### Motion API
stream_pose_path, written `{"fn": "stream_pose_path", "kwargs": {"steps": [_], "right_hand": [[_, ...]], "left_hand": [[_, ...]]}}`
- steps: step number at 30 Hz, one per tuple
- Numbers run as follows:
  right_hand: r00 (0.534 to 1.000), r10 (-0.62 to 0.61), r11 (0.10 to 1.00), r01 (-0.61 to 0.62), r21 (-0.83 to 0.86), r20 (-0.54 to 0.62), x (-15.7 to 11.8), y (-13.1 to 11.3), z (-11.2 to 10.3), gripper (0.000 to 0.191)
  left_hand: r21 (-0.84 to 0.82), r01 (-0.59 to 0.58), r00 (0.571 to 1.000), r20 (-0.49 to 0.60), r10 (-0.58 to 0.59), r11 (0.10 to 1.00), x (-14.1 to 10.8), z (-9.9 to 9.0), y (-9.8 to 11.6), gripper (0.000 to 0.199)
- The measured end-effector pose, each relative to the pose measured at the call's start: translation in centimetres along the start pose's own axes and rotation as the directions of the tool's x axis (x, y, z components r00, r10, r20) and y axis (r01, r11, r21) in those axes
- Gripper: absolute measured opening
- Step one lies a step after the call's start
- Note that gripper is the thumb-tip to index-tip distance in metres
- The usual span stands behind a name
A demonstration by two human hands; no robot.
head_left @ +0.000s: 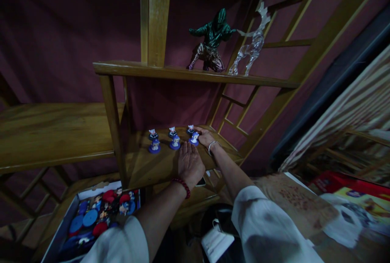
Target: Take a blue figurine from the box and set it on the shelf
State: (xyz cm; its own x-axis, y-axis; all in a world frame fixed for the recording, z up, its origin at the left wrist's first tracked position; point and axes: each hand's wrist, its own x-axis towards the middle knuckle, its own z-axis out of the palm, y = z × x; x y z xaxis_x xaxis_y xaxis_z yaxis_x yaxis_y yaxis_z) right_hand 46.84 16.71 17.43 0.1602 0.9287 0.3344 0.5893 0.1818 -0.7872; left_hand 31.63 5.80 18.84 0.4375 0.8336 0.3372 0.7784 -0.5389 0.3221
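On the wooden shelf board stand small figurines in two rows of three. The back row has white-headed cat-like figurines [172, 131] with dark bodies; the front row has pale figurines with purple caps on purple bases, among them a middle one [174, 142] and a right one [194, 138]. My left hand [191, 164], with a red bead bracelet, lies with fingers stretched flat just in front of the middle and right purple figurines. At the right end, my right hand [206, 138] reaches its extended fingers beside the right pair; contact is unclear. It wears a silver bracelet.
A box [76, 196] full of colourful figurines sits lower left. Above, a shelf holds a green hooded statue [211, 39] and a clear deer figure [251, 47]. A white pouch-like object [217, 243] is below; a cardboard box [295, 202] stands right. Wooden posts [112, 129] frame the compartment.
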Motion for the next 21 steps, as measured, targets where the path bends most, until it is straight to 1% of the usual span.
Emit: {"fn": "stream_pose_path", "kwargs": {"steps": [3, 6, 11, 16, 21], "right_hand": [[0.998, 0.055, 0.998, -0.054, -0.044, 0.024, 0.02, 0.0, -0.1, 0.044], [0.999, 0.043, 0.998, -0.042, -0.055, 0.023, 0.16, 0.19, -0.08, 0.04], [0.999, 0.034, 0.998, -0.032, -0.045, 0.037, 0.45, 0.54, 0.07, 0.041], [0.999, 0.044, 0.995, -0.04, -0.095, 0.032, 0.41, 0.37, 0.0, 0.04], [0.999, 0.028, 0.996, -0.024, -0.081, 0.046, 0.37, 0.48, -0.01, 0.04]], "left_hand": [[0.009, -0.007, 1.0, -0.005, 0.007, 1.0, 0.06, 0.22, -0.03, 0.054], [0.012, -0.006, 1.0, -0.005, 0.006, 1.0, 0.07, 0.26, -0.02, 0.054], [0.023, 0.001, 1.0, 0.006, -0.001, 1.0, 0.0, 0.03, 0.04, 0.055], [0.038, -0.004, 1.0, 0.006, 0.004, 0.999, -0.02, 0.11, 0.01, 0.054], [0.038, 0.002, 1.0, 0.011, -0.003, 0.999, 0.0, 0.14, 0.0, 0.054]]}}
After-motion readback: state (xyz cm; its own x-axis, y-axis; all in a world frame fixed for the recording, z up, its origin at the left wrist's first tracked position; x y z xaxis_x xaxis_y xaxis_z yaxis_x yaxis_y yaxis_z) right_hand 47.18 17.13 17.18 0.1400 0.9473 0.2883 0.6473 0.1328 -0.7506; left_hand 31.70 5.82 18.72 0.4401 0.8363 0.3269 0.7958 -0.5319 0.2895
